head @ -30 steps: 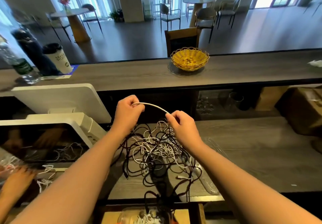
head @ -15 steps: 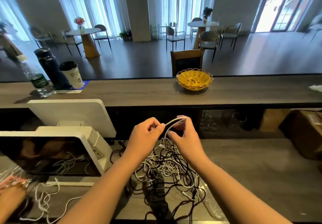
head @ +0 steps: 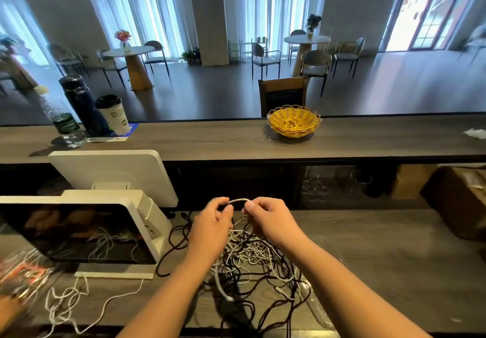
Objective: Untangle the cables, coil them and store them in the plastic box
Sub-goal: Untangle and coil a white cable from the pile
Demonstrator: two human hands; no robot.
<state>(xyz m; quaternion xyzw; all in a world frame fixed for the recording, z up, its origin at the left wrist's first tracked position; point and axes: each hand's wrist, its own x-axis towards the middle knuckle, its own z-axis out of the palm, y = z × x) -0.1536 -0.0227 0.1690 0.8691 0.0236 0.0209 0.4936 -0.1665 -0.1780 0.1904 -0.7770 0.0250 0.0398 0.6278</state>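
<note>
A tangle of black and white cables (head: 252, 261) lies on the grey wooden counter in front of me. My left hand (head: 211, 226) and my right hand (head: 268, 219) are raised just above the pile, close together. Both pinch the same white cable (head: 239, 200), which arches in a short loop between my fingertips. The rest of that cable drops into the tangle. A clear plastic box (head: 319, 301) lies under the right side of the pile, mostly hidden by cables.
A white point-of-sale terminal (head: 86, 230) stands at the left, with loose white cables (head: 76, 301) before it. Another person's hand (head: 8, 311) and a clear bag sit at the far left edge. On the raised bar top are a yellow basket (head: 293, 122), bottles and a cup (head: 113, 114).
My hands have come closer together, so the white cable between them went from a long span to a short loop. The camera tilted upward, so the pile sits lower in view.
</note>
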